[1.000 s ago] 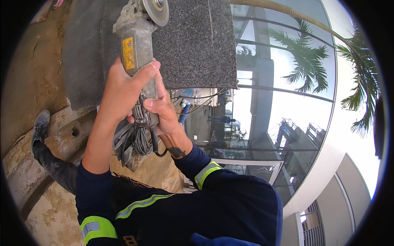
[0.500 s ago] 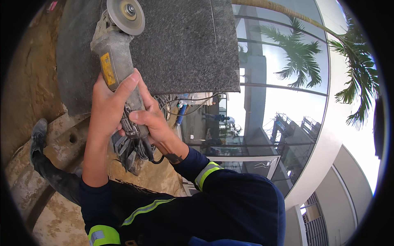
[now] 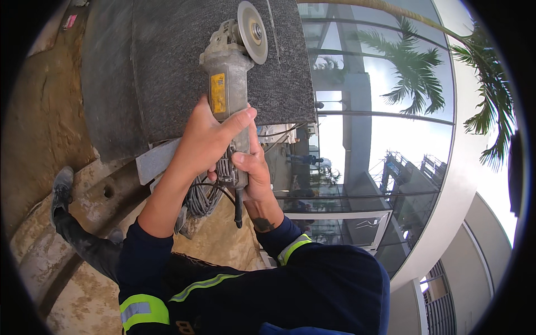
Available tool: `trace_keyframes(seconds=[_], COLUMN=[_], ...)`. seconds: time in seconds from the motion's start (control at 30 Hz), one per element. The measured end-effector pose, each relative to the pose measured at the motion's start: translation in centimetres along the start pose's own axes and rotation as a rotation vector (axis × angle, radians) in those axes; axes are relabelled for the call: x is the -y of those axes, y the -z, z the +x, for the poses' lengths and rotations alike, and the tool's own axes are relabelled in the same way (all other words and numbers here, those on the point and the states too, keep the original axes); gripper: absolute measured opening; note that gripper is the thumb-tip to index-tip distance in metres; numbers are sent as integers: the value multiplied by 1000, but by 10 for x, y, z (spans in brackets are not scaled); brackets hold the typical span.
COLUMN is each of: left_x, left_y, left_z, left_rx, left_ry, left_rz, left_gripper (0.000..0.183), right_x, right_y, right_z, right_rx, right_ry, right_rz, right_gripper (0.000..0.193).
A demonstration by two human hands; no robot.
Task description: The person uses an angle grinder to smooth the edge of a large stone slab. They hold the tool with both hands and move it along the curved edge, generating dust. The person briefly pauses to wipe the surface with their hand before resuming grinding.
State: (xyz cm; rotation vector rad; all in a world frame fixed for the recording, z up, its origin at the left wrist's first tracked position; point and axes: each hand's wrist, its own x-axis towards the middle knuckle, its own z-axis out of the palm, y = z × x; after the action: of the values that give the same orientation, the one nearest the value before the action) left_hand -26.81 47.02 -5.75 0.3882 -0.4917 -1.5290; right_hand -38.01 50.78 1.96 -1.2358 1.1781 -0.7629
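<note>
In the head view, the left hand is wrapped round the middle of a grey angle grinder, fingers bent snugly and thumb across the casing. The right hand grips the rear of the same body, just below the left thumb; several fingertips are hidden behind the tool. Just above the left fingers sits a yellow label; farther up, the round disc faces right of them. A dark speckled slab lies beyond the fingers; whether the disc touches it, I cannot tell. Below the fingers are a short black cord end and a coiled grey cable. Well to their right stands a glass facade.
</note>
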Motion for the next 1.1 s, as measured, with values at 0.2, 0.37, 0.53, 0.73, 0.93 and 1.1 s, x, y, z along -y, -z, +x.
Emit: trace_keyframes(seconds=[0.2,0.37,0.53,0.73,0.93,1.1], left_x=[-9,-6,0,16,13,4], left_y=[-21,-32,-37,-37,-36,-43], left_z=[5,7,5,9,10,14], left_rx=[58,46,23,6,48,18], left_ry=[95,103,111,31,87,131], left_rz=[68,102,97,81,104,85], left_gripper=[57,57,57,55,53,54], right_x=[12,16,15,14,11,14], right_y=[15,25,31,37,41,43], right_z=[-4,-7,-10,-9,-8,-3], right_rx=[-22,-12,-44,-22,-35,-1], right_ry=[42,29,-9,-25,0,1], right_rz=[49,96,115,104,77,143], right_gripper=[103,102,102,103,97,97])
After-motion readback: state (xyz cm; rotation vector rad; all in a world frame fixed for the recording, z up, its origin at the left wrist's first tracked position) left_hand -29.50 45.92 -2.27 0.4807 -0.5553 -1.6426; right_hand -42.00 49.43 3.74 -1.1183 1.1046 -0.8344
